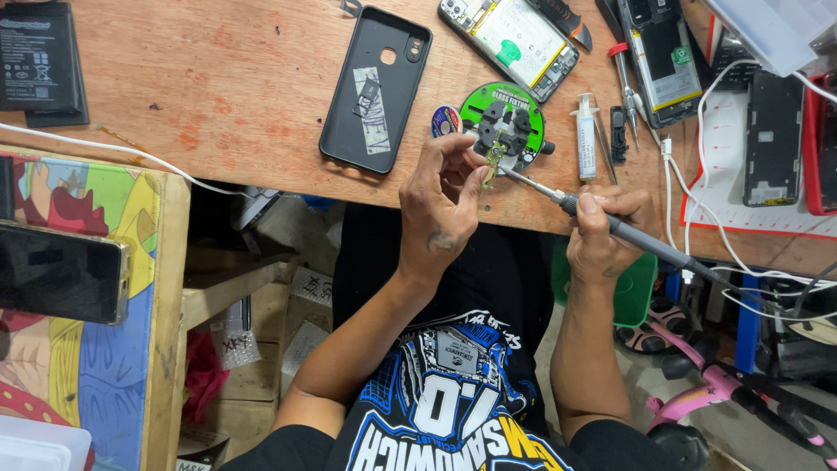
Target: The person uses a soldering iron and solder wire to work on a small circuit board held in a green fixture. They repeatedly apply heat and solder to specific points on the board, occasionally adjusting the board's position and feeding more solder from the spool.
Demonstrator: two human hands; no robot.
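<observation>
Gripping a grey soldering iron [623,229], the right hand [606,235] keeps its long axis slanted, tip pointing up-left at a small gold part [493,166] pinched in the left hand's [440,209] fingertips, just below a round green clamp [504,122]

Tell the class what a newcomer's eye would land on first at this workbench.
At the front edge of the wooden bench, the right hand aims a soldering iron at a small part pinched in the left hand. Just behind sits a round green holder, with a black phone case to its left.
</observation>
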